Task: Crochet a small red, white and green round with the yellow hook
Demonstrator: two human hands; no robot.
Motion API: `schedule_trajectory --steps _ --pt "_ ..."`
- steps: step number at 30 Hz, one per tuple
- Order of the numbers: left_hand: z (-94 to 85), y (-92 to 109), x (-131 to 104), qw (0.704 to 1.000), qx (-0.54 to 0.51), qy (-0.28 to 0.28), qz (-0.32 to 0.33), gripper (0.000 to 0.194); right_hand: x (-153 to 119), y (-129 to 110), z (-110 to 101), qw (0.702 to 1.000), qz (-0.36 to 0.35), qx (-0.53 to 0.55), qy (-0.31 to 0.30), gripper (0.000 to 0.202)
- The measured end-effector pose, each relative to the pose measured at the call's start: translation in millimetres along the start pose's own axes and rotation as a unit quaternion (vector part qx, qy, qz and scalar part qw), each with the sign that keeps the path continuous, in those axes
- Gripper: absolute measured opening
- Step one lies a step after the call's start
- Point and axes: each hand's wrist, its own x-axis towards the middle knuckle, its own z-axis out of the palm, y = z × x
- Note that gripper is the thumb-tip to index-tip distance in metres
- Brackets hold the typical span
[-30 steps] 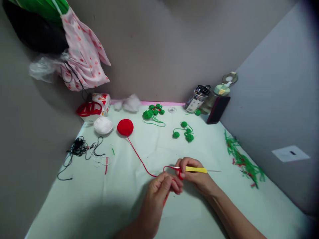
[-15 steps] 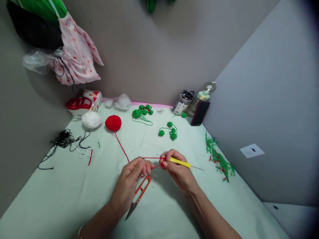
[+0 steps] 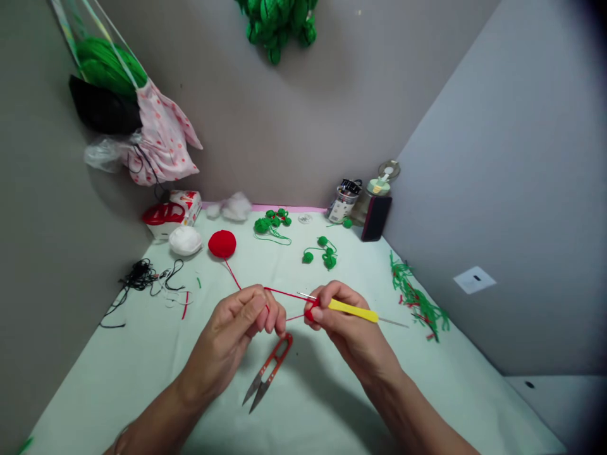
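My left hand is closed around red yarn, which runs taut from it across to the hook. In my right hand is a yellow-handled crochet hook, its metal tip pointing left, together with a small red crocheted piece pinched in the fingertips. A second red strand joins the piece to my left fingers. Behind my left hand lies a red yarn ball, whose strand leads to that hand. Orange-handled thread snips rest on the table just below my left fingers, blades apart.
Green crocheted balls lie beyond my hands on the pale table. Green scraps are at right, black yarn and a white ball at left. A phone leans beside a tool cup.
My left hand has moved up and left, stretching the yarn from the hook. The snips now show both blades spread. The whole view has shifted, with more green pieces visible at the top.
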Motion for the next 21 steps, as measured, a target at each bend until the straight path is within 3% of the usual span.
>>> schedule_trajectory --steps 6,11,13,15,18,21 --pt "-17.6 5.7 -2.8 0.997 0.068 -0.028 0.011 0.042 6.8 8.6 11.8 0.997 0.05 0.063 -0.008 0.036" --pt "-40.9 15.2 6.0 0.987 0.138 -0.067 -0.051 0.039 15.4 9.7 10.2 0.997 0.055 0.054 -0.016 0.038" --pt "-62.1 26.2 13.7 0.98 0.187 -0.035 -0.065 0.035 19.2 5.9 5.4 0.998 0.034 0.048 -0.015 0.038" --pt "-89.7 41.8 23.0 0.973 0.227 0.027 -0.035 0.043 22.1 1.3 0.5 0.999 0.01 0.047 -0.02 0.038" --pt "-126.3 67.2 37.6 0.929 0.345 0.133 0.002 0.048 24.1 -1.6 -3.2 0.998 0.0 0.043 -0.041 0.037" --pt "-130.0 80.4 47.2 0.868 0.455 0.188 0.06 0.03 25.0 3.2 -1.7 0.998 0.003 0.032 -0.047 0.034"
